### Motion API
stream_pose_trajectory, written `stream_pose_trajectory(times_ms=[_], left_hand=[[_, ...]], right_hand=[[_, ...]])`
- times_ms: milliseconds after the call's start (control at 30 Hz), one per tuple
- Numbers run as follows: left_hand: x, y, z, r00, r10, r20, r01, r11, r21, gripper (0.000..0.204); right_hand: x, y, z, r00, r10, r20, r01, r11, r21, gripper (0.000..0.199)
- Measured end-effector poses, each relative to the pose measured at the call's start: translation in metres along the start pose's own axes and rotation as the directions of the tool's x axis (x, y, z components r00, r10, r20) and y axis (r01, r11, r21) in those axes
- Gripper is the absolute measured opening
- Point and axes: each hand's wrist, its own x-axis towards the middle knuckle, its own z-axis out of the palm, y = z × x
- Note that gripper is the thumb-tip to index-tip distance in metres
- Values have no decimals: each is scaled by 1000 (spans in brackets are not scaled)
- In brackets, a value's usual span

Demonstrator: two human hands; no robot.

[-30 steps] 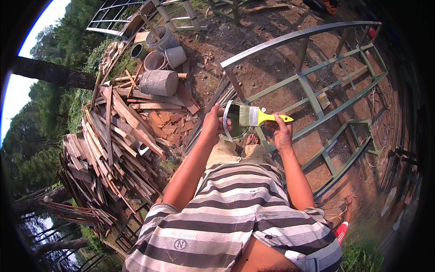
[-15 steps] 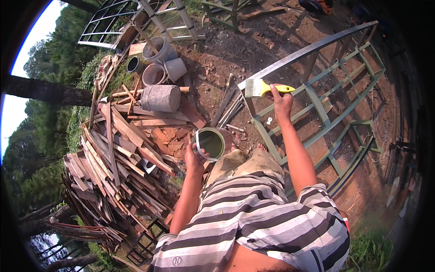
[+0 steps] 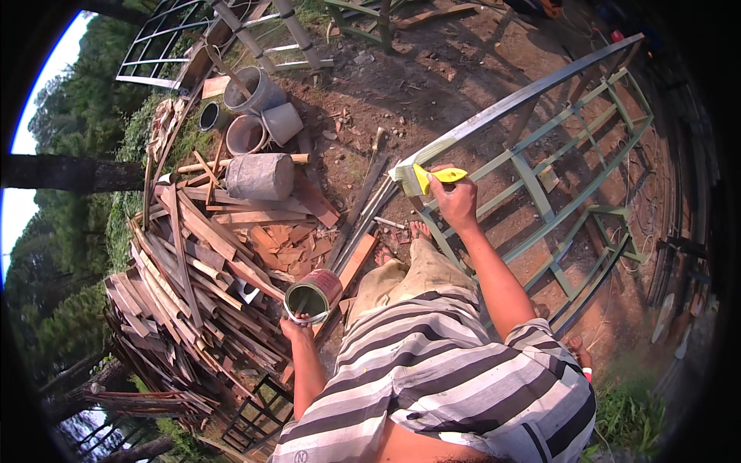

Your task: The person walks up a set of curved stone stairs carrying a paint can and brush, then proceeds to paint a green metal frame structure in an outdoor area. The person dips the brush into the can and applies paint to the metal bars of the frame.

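Observation:
My right hand [image 3: 457, 202] grips a paintbrush with a yellow handle [image 3: 434, 176]; its bristles rest on the corner of a green-painted metal frame [image 3: 540, 185] that lies over the dirt. My left hand [image 3: 297, 328] holds a red paint can [image 3: 312, 295] by its rim, out to the left and low, over the edge of a wood pile. The can's inside looks green. My striped shirt fills the bottom of the view.
A heap of wood scraps and planks [image 3: 193, 270] lies at the left. Several grey buckets and pots [image 3: 258, 135] stand behind it. Loose metal bars [image 3: 367, 204] lie beside the frame. More frames [image 3: 177, 46] lean at the top left.
My left hand has carried the paint can down and left, away from the brush. My right hand has moved the brush up onto the frame's corner.

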Motion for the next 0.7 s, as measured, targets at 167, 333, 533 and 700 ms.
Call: stream_pose_trajectory(times_ms=[167, 333, 533, 700], left_hand=[[24, -16, -76, 972, -11, -234, -8, 997, -82, 34], [36, -32, -141, 962, -104, -252, 76, 990, -119, 24], [4, -50, -153, 951, -171, -257, 166, 985, -41, 22], [-12, -61, -165, 951, -176, -255, 191, 981, 36, 20]], right_hand=[[104, 65, -106, 976, 7, -219, -51, 979, -195, 13], [179, 111, -192, 882, -253, -398, 67, 903, -425, 12], [47, 24, -56, 936, -290, 199, 327, 925, -192, 34], [84, 28, -76, 990, -126, 60, 125, 992, 19, 16]])
